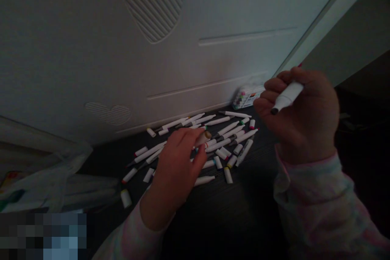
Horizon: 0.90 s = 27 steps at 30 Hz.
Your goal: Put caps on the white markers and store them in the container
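My left hand [179, 158] reaches over a pile of white markers [217, 121] on a dark surface. Between its thumb and fingers is a short white marker cap [202, 138] with a brownish end. My right hand [307, 109] is raised to the right of the pile, its fingers curled round a white marker [291, 94]. That marker's dark end points down and to the left, and a bit of red shows at its other end. Many markers lie without caps, their grey tips bare. Loose caps, such as a yellow-edged cap [228, 175], are scattered among them.
A white panel [213, 61] with raised heart shapes stands right behind the markers. A clear pack of markers [248, 96] leans against it. On the left lies a translucent plastic bag [70, 189], with a lone cap [126, 198] near it. The light is dim.
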Each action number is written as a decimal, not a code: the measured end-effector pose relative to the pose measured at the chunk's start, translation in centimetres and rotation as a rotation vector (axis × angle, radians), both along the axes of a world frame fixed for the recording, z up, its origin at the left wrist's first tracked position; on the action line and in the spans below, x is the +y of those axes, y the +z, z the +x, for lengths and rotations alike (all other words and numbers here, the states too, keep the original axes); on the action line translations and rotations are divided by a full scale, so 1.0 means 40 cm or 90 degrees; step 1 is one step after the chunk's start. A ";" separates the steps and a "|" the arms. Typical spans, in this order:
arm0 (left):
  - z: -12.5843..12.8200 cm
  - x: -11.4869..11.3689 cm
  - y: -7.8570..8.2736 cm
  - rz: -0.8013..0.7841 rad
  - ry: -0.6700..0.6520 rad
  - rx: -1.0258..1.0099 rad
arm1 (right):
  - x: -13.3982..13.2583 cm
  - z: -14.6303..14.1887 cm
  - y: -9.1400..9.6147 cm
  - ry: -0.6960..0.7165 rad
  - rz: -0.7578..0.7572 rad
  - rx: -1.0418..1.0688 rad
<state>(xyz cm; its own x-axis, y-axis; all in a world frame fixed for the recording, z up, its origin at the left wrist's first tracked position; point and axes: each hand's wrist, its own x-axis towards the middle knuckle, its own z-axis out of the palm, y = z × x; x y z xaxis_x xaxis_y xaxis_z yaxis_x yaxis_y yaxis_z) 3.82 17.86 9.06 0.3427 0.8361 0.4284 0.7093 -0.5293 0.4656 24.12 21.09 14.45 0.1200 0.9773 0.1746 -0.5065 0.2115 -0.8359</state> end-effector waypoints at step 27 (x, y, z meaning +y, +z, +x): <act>-0.003 -0.060 0.073 -0.287 0.005 -0.545 | -0.027 -0.124 -0.044 0.112 -0.144 0.129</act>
